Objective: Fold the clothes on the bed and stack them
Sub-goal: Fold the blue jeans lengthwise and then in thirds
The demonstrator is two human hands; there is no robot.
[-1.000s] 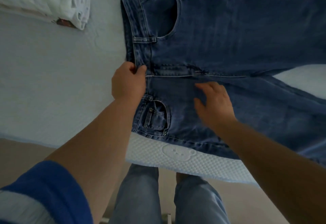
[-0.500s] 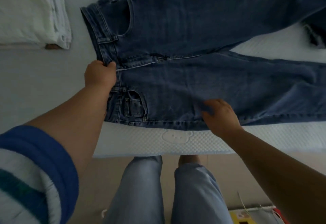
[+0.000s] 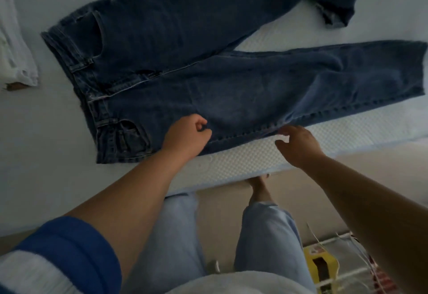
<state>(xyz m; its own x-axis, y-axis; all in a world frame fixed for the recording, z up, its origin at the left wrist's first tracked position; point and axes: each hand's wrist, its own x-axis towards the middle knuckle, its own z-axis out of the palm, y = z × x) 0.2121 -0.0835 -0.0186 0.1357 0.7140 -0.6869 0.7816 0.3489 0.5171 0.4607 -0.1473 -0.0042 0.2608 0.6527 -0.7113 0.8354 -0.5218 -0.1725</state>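
- Head view: your dark blue jeans (image 3: 208,67) lie spread face-up on the bed (image 3: 41,136), waistband to your left, both legs running off to the right and splayed apart in a V. The near leg runs along the mattress edge; the far leg angles up toward the top right, its cuff bunched and turned.
- Your left hand (image 3: 185,135) sits on the near leg just right of the front pocket, its fingers (image 3: 200,123) curled in. It looks as if they pinch a small fold of denim against the thumb, though the dim light and blur make that hard to confirm.
- Your right hand (image 3: 297,144) is at the near leg's outer seam, right at the mattress edge. Its fingers are loosely bent and a little spread, tips touching or just short of the seam; nothing is gripped.
- A folded white stack (image 3: 16,46) lies at the left edge of the bed, well apart from the jeans.
- Step in hand, as I judge it: you are taking hold of the near leg to fold the jeans lengthwise, one leg onto the other. Nothing is folded yet.
- The next move calls for a firm hold on that outer seam with both hands, then carrying the near leg up and over so it meets the far one. Straighten the far cuff first, or the legs will not line up.
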